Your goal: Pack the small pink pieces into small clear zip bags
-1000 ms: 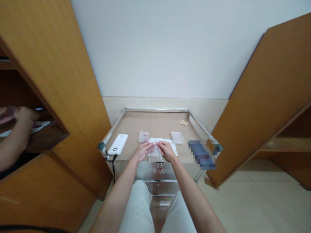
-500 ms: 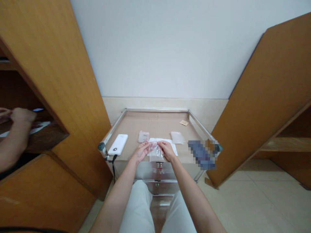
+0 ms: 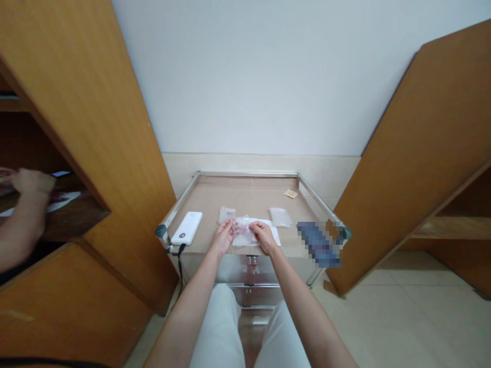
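Observation:
Between my two hands is a clear plastic bag [image 3: 241, 226] with reddish marks, crumpled above a white sheet of paper [image 3: 275, 235]. My left hand [image 3: 223, 237] pinches the bag's left side with thumb and fingers. At the bag's right side, my right hand [image 3: 263, 237] is closed on it, fingers curled. Just beyond my left hand lies a small clear packet [image 3: 226, 214]. A second pack of whitish plastic [image 3: 281, 217] rests behind and to the right of my right hand. Whether the bag holds anything is too blurred to tell.
The cardboard-covered cart top [image 3: 245, 191] has a metal rail [image 3: 249, 174]. A white power bank [image 3: 187, 228] with a black cable sits left, a tan tag [image 3: 290, 193] back right, a pixelated bluish item [image 3: 318, 244] right. Another person's arm [image 3: 30, 204] reaches into the left cabinet.
The bag, which hung down toward the cart's front edge, is now drawn up and bunched over the paper. My left hand has shifted slightly. The other person's hand has moved a little left.

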`<state>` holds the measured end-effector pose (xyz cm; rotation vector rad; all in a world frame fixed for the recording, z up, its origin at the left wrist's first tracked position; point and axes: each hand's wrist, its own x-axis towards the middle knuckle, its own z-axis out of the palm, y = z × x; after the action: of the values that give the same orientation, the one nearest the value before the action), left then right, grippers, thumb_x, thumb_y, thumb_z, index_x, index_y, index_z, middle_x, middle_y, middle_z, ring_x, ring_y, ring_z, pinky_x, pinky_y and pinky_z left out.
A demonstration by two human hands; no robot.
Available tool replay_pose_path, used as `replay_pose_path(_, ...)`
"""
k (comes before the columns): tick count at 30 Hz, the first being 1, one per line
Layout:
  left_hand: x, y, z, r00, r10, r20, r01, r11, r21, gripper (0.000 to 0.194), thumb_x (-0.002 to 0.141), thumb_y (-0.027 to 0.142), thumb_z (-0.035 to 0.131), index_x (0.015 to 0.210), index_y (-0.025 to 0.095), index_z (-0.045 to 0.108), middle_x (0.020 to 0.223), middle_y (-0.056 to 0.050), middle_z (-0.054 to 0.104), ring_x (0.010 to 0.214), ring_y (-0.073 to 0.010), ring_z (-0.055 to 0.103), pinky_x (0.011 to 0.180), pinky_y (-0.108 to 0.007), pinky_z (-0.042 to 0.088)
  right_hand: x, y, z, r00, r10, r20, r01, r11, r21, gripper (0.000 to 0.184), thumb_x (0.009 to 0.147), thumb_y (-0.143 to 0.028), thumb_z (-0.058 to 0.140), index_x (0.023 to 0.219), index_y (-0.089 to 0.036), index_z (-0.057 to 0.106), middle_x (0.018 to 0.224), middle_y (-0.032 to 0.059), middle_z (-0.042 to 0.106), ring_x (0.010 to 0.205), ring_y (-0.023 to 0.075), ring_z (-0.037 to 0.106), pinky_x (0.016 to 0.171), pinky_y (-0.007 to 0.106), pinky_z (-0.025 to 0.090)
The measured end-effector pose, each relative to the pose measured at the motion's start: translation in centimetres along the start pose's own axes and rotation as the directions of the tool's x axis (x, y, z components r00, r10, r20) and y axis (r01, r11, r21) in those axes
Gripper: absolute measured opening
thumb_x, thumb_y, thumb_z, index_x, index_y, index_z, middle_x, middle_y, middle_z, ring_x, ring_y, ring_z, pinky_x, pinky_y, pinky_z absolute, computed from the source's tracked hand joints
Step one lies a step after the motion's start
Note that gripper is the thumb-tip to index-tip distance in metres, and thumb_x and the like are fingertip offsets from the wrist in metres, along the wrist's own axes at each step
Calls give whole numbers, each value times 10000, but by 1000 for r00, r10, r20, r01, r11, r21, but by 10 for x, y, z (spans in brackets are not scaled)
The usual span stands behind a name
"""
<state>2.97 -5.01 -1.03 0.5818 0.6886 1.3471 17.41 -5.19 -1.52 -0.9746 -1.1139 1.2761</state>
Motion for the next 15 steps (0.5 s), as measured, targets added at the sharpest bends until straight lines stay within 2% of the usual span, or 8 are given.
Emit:
replay_pose_path(6, 1, -3, -2, 998, -37, 59, 30, 993, 116, 181, 587, 189, 648, 688, 129, 510, 637, -7, 600, 581, -104, 574, 602, -250, 464, 2, -2, 1, 996, -51, -70, 54, 998, 40, 193, 606, -327, 571, 559, -144, 531, 483, -54, 441, 442, 56, 351, 433, 195, 254)
replay_pose_path(10, 3, -4, -3, 997, -17, 78, 6, 991, 131, 211, 561, 207, 665, 662, 132, 494, 625, -3, 591, 564, -106, 570, 574, -244, 461, 1, -2, 3, 995, -37, -93, 45, 995, 85, 180, 598, -331, 578, 585, -157, 532, 489, -54, 459, 446, 67, 383, 432, 195, 302)
replay_pose_path(13, 4, -4, -3, 996, -8, 93, -5, 991, 137, 230, 564, 241, 665, 667, 142, 486, 624, 2, 582, 557, -107, 568, 560, -245, 458, 0, -1, 4, 993, -27, -116, 45, 987, 153, 167, 575, -307, 592, 685, -188, 549, 571, -49, 518, 494, 84, 448, 445, 201, 359)
replay_pose_path(15, 4, -4, -3, 996, 4, 94, -19, 987, 159, 242, 566, 268, 663, 677, 147, 486, 621, 5, 576, 555, -106, 567, 546, -237, 454, -1, -2, 4, 993, -37, -115, 54, 987, 150, 244, 568, -288, 584, 800, -213, 575, 701, -32, 570, 551, 94, 484, 459, 207, 383)
